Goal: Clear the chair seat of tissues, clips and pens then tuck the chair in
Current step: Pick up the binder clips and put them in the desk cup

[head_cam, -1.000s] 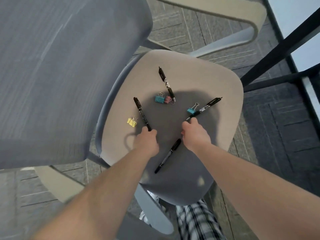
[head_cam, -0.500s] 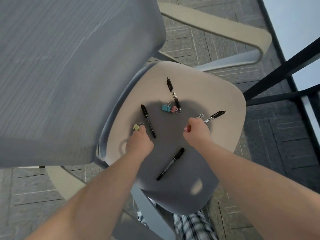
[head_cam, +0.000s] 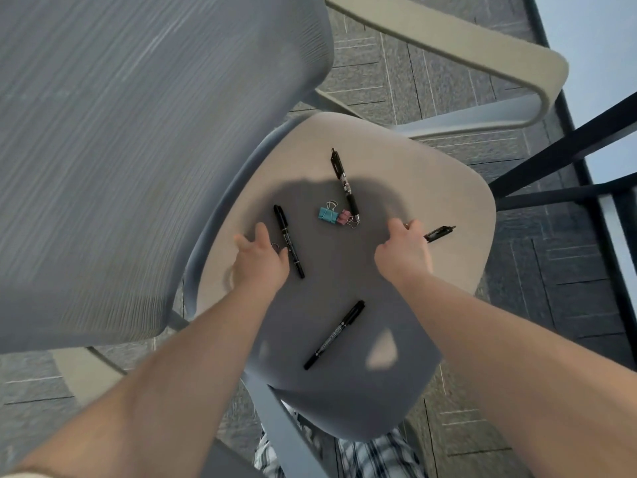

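While both of our hands are down on the chair seat [head_cam: 431, 174], the matter that decides the next move is how each pen lies against the nearer hand. Our left hand [head_cam: 262, 262] is spread open with the fingers splayed over the spot by the seat's left edge; a bit of wire loop shows at its thumb side, so a binder clip seems to sit under it, though we cannot tell if it is gripped. Just to its right, touching the thumb side, the left marker [head_cam: 289, 241] runs with its long axis away from us and slightly leftward. Our right hand [head_cam: 403, 255] is curled closed around the right pen [head_cam: 439, 233], whose capped end pokes out to the right, and a wire loop peeks above the knuckles, so a clip is likely in that fist too. Between the hands, farther from us, the blue binder clip [head_cam: 327, 214] and the pink binder clip [head_cam: 344, 217] touch each other beside the tip of the far click pen [head_cam: 344, 182]. The near marker [head_cam: 334, 334] lies diagonally closest to us, nearer the right arm. Compared with half a second ago, the left hand has opened and covered the yellow clip it was only touching, and less of the right pen now shows. No tissues are visible
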{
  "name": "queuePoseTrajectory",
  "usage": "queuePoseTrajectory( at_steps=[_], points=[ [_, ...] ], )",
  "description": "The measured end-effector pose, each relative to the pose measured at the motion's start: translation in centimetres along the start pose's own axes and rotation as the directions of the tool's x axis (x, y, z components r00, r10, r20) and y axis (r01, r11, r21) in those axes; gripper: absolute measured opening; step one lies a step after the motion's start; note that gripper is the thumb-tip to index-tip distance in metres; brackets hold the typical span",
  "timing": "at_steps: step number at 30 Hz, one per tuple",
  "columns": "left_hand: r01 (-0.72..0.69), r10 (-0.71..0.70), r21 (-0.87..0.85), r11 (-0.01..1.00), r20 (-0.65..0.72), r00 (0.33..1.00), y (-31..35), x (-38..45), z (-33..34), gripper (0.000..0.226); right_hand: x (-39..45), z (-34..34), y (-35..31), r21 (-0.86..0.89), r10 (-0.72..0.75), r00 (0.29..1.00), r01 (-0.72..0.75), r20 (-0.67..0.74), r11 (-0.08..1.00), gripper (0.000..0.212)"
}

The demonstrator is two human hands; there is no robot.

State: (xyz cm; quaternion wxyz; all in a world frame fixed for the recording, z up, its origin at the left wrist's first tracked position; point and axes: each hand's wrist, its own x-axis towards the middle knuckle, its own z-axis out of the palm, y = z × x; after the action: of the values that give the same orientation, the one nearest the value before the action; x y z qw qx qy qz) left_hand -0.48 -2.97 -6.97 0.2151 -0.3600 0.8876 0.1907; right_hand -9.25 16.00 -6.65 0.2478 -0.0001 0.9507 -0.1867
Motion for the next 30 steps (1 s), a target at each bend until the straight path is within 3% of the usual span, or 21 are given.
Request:
queuePoseTrajectory(
  at_steps=[3, 13, 17, 20, 24, 27, 30],
  points=[
    [0.041, -0.042, 0.023, 0.999, 0.054, 0.998, 0.3, 0.3, 0.4, 0.043, 0.6, 0.2, -0.2, -0.059, 0.006, 1.000, -0.005, 0.019, 0.998, 0.025],
    [0.085, -0.086, -0.096, 0.992, -0.013, 0.996, -0.3, 1.6, 0.7, 0.024, 1.0, 1.2, -0.7, -0.119, -0.116, 0.992, 0.121, 0.047, 0.986, 0.024],
    [-0.005, -0.021, -0.208, 0.978, -0.123, 0.992, 0.3, 1.4, -0.1, 0.024, 1.0, 1.0, -1.2, -0.038, -0.200, 0.980, 0.200, 0.019, 0.979, 0.022],
    [-0.167, 0.123, -0.258, 0.952, -0.177, 0.976, 1.8, 1.6, -1.1, 0.030, 1.2, 0.4, -2.1, 0.054, -0.229, 0.972, 0.231, -0.049, 0.971, 0.018],
    [-0.316, 0.313, -0.179, 0.932, -0.045, 0.949, 4.5, 2.1, -1.6, 0.049, 1.3, -0.3, -3.4, 0.120, -0.284, 0.954, 0.294, -0.094, 0.948, 0.017],
    [-0.354, 0.369, -0.162, 0.921, 0.073, 0.927, 6.2, 2.4, -1.3, 0.061, 1.4, -0.3, -4.0, 0.121, -0.295, 0.952, 0.303, -0.077, 0.945, 0.018],
    [-0.376, 0.390, -0.118, 0.919, 0.123, 0.913, 7.4, 2.8, -0.8, 0.059, 1.6, 0.1, -4.0, 0.095, -0.302, 0.952, 0.306, -0.050, 0.947, 0.018]
  ],
)
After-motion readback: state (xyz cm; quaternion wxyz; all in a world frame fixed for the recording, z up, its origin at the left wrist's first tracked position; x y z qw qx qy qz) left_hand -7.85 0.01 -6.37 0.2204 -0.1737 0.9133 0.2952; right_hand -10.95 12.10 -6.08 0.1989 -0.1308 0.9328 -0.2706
